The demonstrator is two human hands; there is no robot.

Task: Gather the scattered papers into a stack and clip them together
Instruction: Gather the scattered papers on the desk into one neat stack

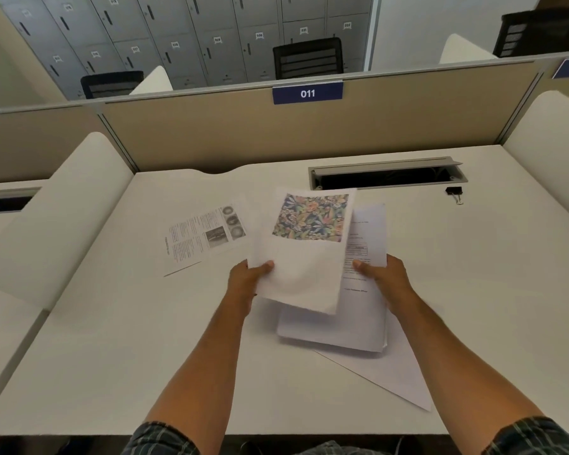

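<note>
1. The left hand (248, 279) pinches the near left edge of the floral-print sheet (304, 254), thumb on top, holding it lifted and tilted above the other papers.
2. The right hand (383, 274) grips the right edge of the text pages (362, 310), which lie partly under the floral sheet; a blank sheet (404, 379) lies skewed beneath them, its corner pointing toward the right forearm.
3. One printed article page (202, 236) lies flat on the desk (112, 356), forward and left of the left hand, long axis running away to the right; the left hand is the nearer.
4. The black binder clip (454, 193) sits well forward and right of the right hand, just beside the open cable tray (386, 174), whose inside is too dark to read.
</note>
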